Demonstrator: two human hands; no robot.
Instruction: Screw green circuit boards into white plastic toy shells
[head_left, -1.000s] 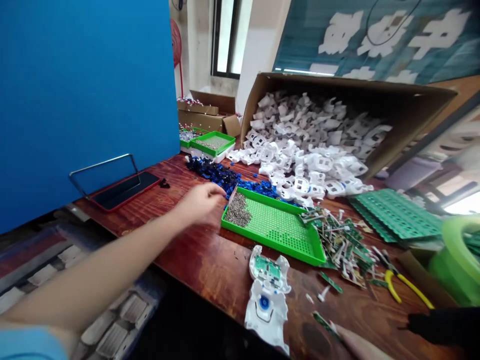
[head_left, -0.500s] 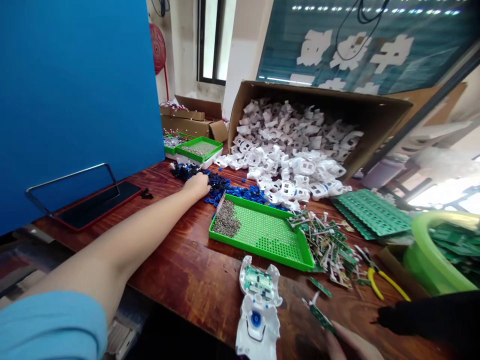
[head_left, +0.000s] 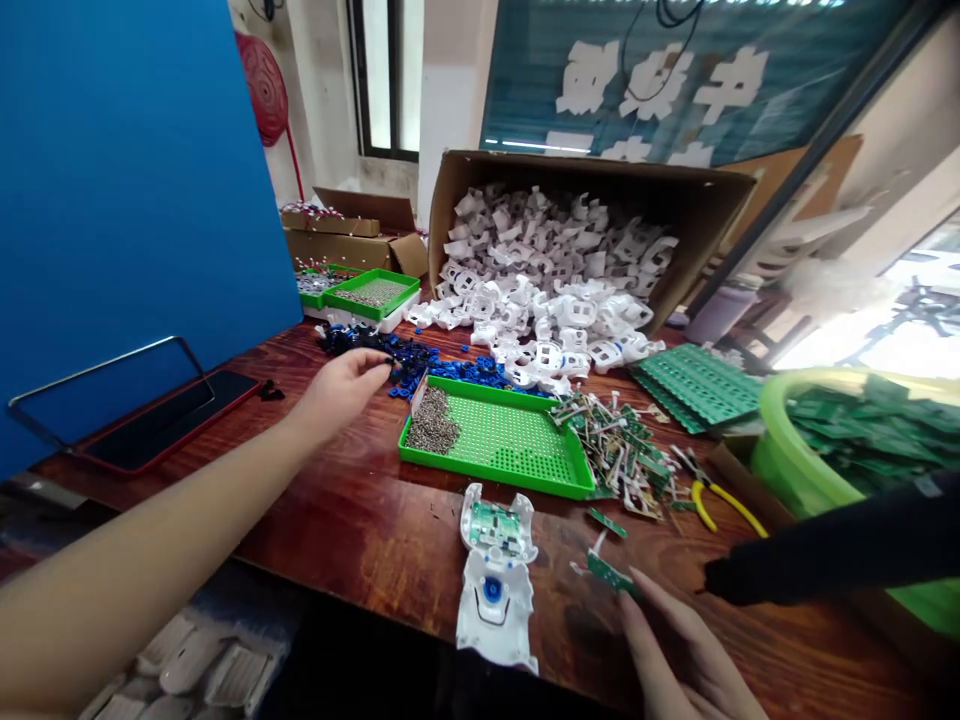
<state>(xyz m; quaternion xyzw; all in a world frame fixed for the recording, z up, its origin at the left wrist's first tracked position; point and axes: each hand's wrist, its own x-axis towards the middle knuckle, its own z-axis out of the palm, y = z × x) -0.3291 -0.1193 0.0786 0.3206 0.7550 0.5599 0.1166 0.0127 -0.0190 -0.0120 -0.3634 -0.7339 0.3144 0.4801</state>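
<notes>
My left hand (head_left: pixel 346 385) is over the left part of the table, thumb and forefinger pinched on a small black part (head_left: pixel 389 361). Just beyond it lies a pile of small black parts (head_left: pixel 352 340), with blue parts (head_left: pixel 469 374) to its right. My right hand (head_left: pixel 679 655), at the bottom right, grips a small green circuit board (head_left: pixel 609 573) with a white connector lead, by its right end. Between the hands, near the table edge, rests an opened white plastic housing (head_left: pixel 495 625) with a green circuit board (head_left: pixel 495 528) and a blue round piece (head_left: pixel 493 589) inside.
A green tray (head_left: pixel 517 478) holds tiny metal screws. Beside it are heaped wired circuit boards (head_left: pixel 622 440) and yellow-handled pliers (head_left: pixel 731 505). A black power screwdriver (head_left: pixel 817 550) juts in from the right. Behind stands a cardboard box (head_left: pixel 705 255) spilling white housings.
My left hand has drawn back from the black pile toward me, the small black part now in its fingertips. My right hand has come further into view with the circuit board. The view has shifted.
</notes>
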